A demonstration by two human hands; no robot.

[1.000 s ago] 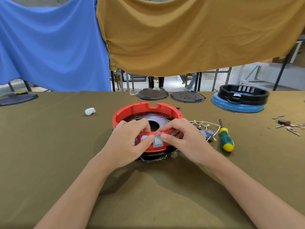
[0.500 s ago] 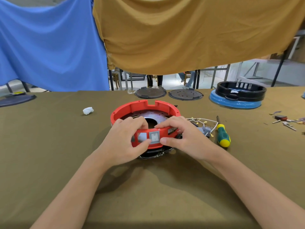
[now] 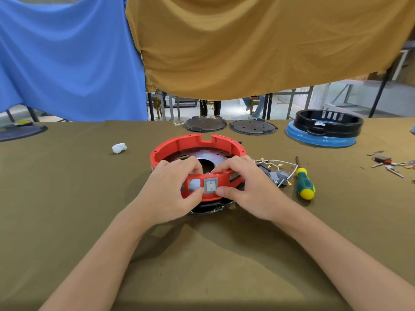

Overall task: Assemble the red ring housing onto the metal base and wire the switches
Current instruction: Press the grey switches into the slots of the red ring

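While my left hand (image 3: 167, 194) grips the near-left wall of the red ring housing (image 3: 197, 144), fingers curled over its top rim and thumb pressed on the outer face, my right hand (image 3: 249, 189) grips the near-right wall the same way. My two thumbs meet either side of a grey rocker switch (image 3: 210, 185) seated in the near wall of the housing; both thumb tips touch its frame. Just left of that switch the housing has a square cutout, partly hidden by my left thumb. The housing sits on the metal base (image 3: 208, 154), whose round plate with a dark centre hole shows inside the ring; a black lower edge shows under the housing's near side.

Just right of the housing lies a bundle of white wires (image 3: 280, 163) with small terminals and another grey switch (image 3: 272, 176). Beyond those, further right, a green and yellow screwdriver (image 3: 304, 184) lies on the olive table cover (image 3: 67, 198). Left of the housing and a little behind it is a small white wad (image 3: 119, 148). Behind the housing are two dark round plates (image 3: 252, 126), and to the far right of it a black ring (image 3: 329, 122) on a blue disc. Small loose parts (image 3: 386, 162) lie at the table's right edge.
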